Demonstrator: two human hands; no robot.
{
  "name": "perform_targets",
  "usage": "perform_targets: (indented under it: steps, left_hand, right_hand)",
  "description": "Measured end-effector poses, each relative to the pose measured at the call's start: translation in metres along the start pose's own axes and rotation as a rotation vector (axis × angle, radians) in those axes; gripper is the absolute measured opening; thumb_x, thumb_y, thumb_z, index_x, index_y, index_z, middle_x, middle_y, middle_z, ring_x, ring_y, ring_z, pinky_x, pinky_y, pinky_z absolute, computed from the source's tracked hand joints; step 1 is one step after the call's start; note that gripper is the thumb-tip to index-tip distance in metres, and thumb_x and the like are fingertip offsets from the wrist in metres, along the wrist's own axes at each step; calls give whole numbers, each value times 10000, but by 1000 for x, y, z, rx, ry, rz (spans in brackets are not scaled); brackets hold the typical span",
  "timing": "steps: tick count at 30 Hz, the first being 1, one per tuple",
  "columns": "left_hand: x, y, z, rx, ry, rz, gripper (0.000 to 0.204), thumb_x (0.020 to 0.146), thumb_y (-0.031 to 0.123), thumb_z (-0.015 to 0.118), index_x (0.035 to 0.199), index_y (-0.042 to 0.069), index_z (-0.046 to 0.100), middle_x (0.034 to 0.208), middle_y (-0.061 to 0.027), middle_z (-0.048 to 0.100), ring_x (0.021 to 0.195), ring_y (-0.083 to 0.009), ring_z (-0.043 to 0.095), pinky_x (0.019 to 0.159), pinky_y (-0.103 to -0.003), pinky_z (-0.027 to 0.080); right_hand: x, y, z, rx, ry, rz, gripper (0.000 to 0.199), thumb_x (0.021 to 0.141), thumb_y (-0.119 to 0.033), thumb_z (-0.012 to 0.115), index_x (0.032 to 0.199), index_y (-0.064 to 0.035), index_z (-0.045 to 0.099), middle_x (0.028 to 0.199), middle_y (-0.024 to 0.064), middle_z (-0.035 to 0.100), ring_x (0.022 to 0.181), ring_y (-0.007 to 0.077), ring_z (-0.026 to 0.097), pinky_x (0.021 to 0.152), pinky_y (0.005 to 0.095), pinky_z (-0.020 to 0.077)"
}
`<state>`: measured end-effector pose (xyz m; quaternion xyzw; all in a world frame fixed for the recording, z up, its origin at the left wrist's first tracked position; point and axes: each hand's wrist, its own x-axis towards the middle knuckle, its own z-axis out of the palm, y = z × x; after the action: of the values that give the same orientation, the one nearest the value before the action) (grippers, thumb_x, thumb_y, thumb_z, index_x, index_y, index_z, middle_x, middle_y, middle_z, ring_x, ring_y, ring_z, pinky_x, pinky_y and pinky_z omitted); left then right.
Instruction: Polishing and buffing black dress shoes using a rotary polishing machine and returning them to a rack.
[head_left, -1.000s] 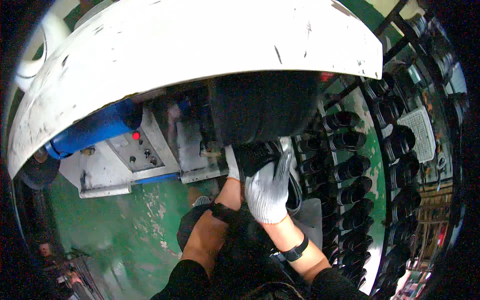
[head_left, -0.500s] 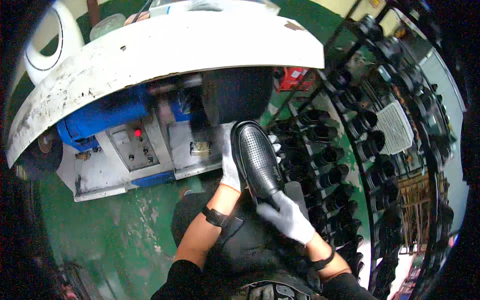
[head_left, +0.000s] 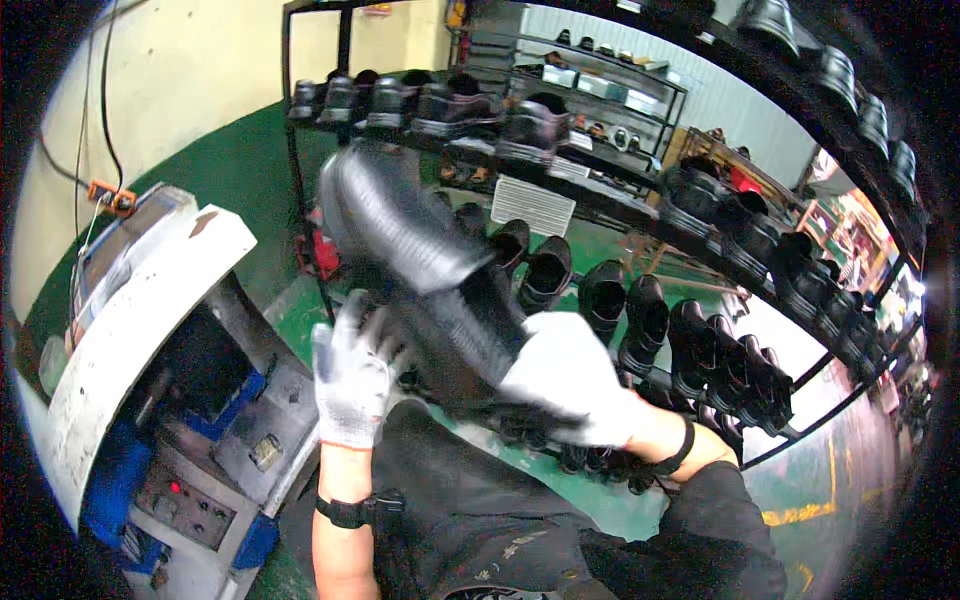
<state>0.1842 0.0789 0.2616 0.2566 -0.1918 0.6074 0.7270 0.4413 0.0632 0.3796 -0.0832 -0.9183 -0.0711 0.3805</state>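
Observation:
A black slip-on dress shoe [head_left: 405, 230] with a perforated upper hangs in front of me, blurred by motion. Its toe points up and to the left, and its heel end is in my right hand [head_left: 575, 380], in a white glove. My left hand [head_left: 352, 375], also gloved, is raised just left of the shoe's lower part, with its fingers apart and nothing in them. Whether its fingertips touch the shoe I cannot tell. Behind the shoe, several black shoes [head_left: 645, 325] line the lower tier of a dark metal rack.
On the left stands a white-hooded machine [head_left: 150, 330] with blue parts and a control panel [head_left: 195, 505] with a red light. The rack's upper bar [head_left: 620, 185] bears several more shoes. A red object [head_left: 320, 252] sits behind the machine. Farther back are shelves [head_left: 600, 90].
My view has swung right, from the machine to the rack. My left hand has come off the shoe and opened. My right hand now carries the shoe by its heel end toward the rack.

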Motion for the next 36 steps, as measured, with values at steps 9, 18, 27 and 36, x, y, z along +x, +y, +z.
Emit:
perform_targets:
  steps: [9, 18, 27, 36]
  left_hand:
    - [-24, -60, -32, 338, 518, -242, 494, 980, 427, 502, 1279, 33, 513, 1095, -231, 643, 943, -353, 653, 830, -468, 551]
    - [-71, -64, -60, 323, 769, -299, 428, 977, 382, 512, 1219, 30, 537, 1030, -190, 653, 877, -331, 642, 796, -451, 542]
    - [-91, -63, -60, 280, 747, -277, 423, 996, 369, 473, 1239, 27, 533, 1052, -190, 649, 877, -318, 642, 802, -435, 543]
    - [-68, -49, -21, 263, 691, 147, 754, 927, 675, 341, 1439, 122, 382, 1396, -152, 479, 1202, -375, 517, 1040, -538, 412]
  right_hand:
    - [17, 110, -130, -738, 23, 320, 346, 750, -274, 738, 1010, -68, 639, 929, 134, 653, 858, 336, 610, 748, 427, 465]
    - [64, 175, -113, -753, -20, 271, 476, 851, -441, 637, 1137, -62, 593, 1039, 170, 662, 960, 353, 631, 819, 449, 499]
    - [109, 201, -18, -480, 40, 553, 469, 814, -531, 627, 843, -67, 693, 867, 164, 683, 831, 348, 660, 735, 447, 514]
    - [8, -9, 109, 347, -269, -105, 281, 758, -365, 757, 699, -135, 608, 664, 71, 529, 604, 269, 552, 543, 355, 423]
